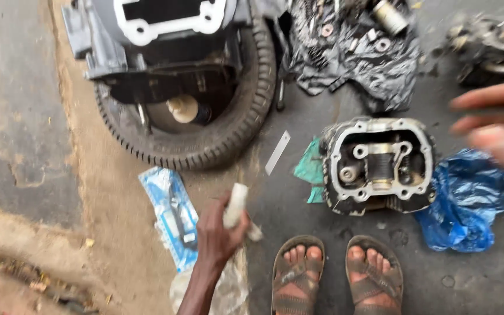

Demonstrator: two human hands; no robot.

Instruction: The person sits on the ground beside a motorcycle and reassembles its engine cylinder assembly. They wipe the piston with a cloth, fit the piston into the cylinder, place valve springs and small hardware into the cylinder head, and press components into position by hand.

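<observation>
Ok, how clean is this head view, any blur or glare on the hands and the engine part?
Head view: the right hand is heavily motion-blurred at the frame edge; the left hand and the white tube it grips are softly smeared; the cylinder head reads fairly sharp; daylight is flat and even, with no hard shadows or glare; the tyre looks slightly soft.

Oil-stained concrete ground, sandy dirt strip, flat daylight
</observation>
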